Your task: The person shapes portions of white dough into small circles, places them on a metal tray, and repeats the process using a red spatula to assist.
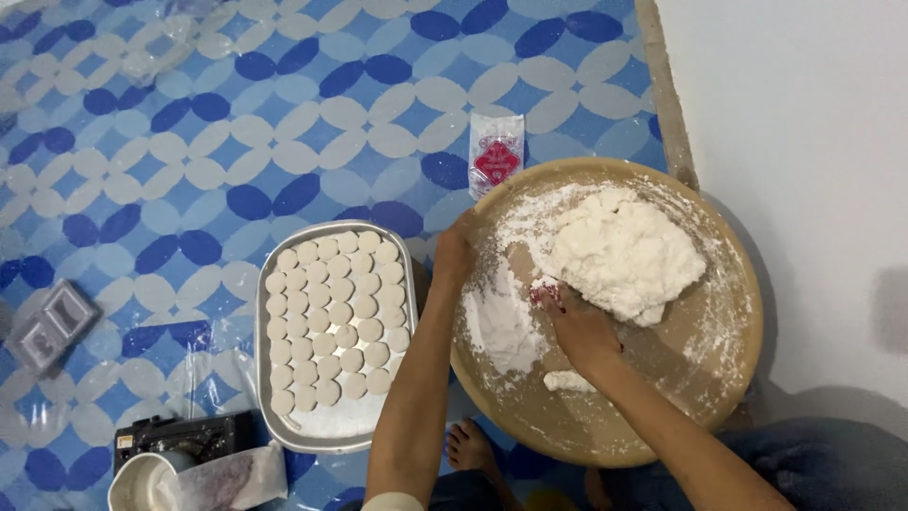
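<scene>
A big lump of white dough (pixel 624 251) lies on a round, flour-dusted wooden board (pixel 728 322). My right hand (pixel 572 317) presses against the lump's lower left edge, fingers dug into the dough. At the board's left rim, my left hand (pixel 454 251) grips the edge. A small piece of dough (pixel 566 381) lies near my right wrist. Left of the board, a metal tray (pixel 333 433) carries several rows of flat round dough discs (pixel 331 317).
The floor has a blue and white patterned mat. A small plastic packet with a red label (pixel 496 151) lies above the board. At lower left are a black device (pixel 180 437), a white bowl (pixel 142 483) and a plastic bag (pixel 236 478). A white wall is on the right. My foot (pixel 465 447) rests below the board.
</scene>
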